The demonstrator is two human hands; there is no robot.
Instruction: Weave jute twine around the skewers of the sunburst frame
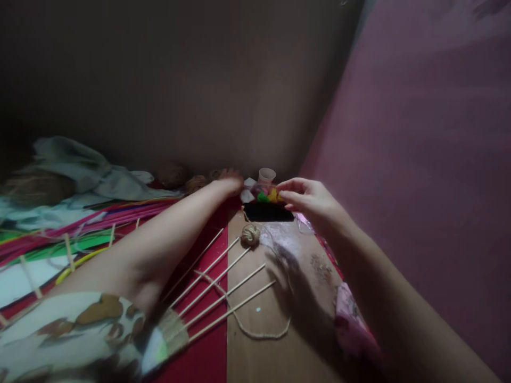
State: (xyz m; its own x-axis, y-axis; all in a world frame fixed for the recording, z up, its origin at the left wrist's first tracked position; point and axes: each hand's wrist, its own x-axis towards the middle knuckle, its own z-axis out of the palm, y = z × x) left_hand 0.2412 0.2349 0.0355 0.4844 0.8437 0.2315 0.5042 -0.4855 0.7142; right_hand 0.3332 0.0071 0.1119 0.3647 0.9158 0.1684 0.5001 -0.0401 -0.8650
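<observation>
My left hand [232, 182] reaches to the back of the work surface, next to balls of brown twine [195, 184]. Its fingers are dim and blurred, so their grip is unclear. With thumb and fingers closed, my right hand [309, 194] pinches the edge of what looks like a clear container of green, yellow and pink pieces [268, 194]. Below my arms lies a woven twine piece [175, 332] with thin wooden sticks [223, 282] fanning out of it. A loose strand of twine [261, 336] curves past the sticks to the right. By the stick tips sits a small twine ball [250, 235].
A pale cup [266, 176] and a black rectangular object [268, 212] are at the back. Pink and green strips [91, 226] and a crumpled pale cloth [104, 173] lie left. A pink bundle [353, 324] rests along the right edge, beside the pink wall [423, 159].
</observation>
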